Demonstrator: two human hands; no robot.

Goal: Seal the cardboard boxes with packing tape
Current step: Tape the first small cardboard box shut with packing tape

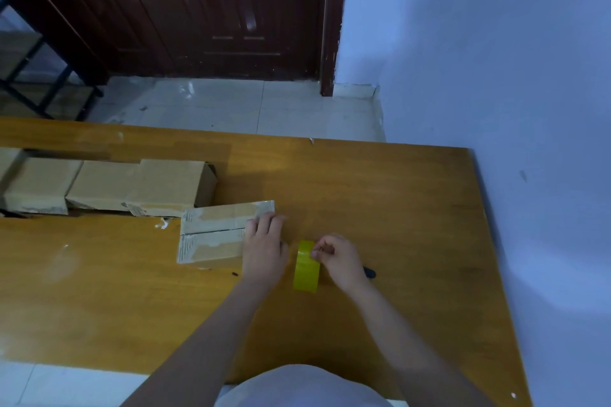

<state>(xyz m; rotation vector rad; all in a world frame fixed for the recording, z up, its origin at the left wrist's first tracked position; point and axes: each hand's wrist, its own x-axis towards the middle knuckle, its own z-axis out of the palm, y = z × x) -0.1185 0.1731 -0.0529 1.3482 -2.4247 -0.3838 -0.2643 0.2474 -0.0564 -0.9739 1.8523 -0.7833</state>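
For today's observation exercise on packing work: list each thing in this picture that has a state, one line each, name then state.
Small brown cardboard box: flaps closed, centre seam untaped, old tape scraps at its ends.
Yellow roll of packing tape: standing on edge on the table.
Left hand: resting flat on the box's right end.
Right hand: fingertips pinching at the roll's top.
Row of brown cardboard boxes: lying closed behind.
Dark wooden door: shut.

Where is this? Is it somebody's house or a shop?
Probably a plain room in a home or small workshop, not a shop. There is a wooden table beside a bare wall, a dark wooden door and a tiled floor. Cardboard boxes wait on the table.
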